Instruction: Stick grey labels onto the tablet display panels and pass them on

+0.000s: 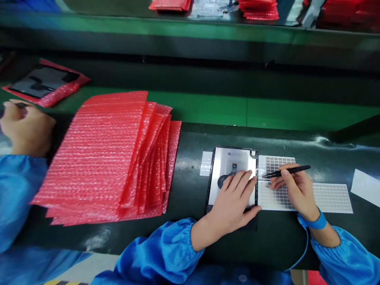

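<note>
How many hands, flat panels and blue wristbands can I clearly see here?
Hands: 3 (the person's left hand, the right hand holding black tweezers, and a co-worker's hand)
Flat panels: 2 (the panel under the left hand, the panel with red wrap at upper left)
Blue wristbands: 1 (the wristband)
Total: 6

Silver-backed, black-edged panel (224, 164) lies flat; black tweezers (300, 169) slant over white gridded sheets (331, 197)
</note>
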`<state>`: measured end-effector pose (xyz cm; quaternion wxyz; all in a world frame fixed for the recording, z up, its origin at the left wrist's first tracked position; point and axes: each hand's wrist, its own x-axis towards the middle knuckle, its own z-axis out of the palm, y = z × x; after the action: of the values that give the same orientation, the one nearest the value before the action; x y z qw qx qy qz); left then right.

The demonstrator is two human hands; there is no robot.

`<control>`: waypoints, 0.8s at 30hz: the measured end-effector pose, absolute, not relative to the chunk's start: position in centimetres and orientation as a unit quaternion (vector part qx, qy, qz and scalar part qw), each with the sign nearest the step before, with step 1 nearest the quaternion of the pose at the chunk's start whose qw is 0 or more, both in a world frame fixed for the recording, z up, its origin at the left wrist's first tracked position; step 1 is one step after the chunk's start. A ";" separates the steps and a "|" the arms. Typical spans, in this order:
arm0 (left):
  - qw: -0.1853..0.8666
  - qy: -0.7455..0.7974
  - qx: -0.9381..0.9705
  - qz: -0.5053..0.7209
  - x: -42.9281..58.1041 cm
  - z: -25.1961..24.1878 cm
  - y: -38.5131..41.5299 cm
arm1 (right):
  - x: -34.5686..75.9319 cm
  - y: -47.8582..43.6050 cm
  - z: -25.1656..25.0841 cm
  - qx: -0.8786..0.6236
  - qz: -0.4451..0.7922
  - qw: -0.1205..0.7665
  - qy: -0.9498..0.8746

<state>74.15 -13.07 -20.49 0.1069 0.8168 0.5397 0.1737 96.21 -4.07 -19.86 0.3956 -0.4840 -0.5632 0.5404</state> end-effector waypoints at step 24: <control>0.134 0.522 0.829 0.149 74.1 -20.2 -14.0 | 97.7 -4.7 -20.1 -0.464 0.481 0.280 -0.689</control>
<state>74.07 -14.04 -20.19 0.1341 0.8294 0.5215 0.1490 97.69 -4.73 -20.14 0.2798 -0.4645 -0.6892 0.4806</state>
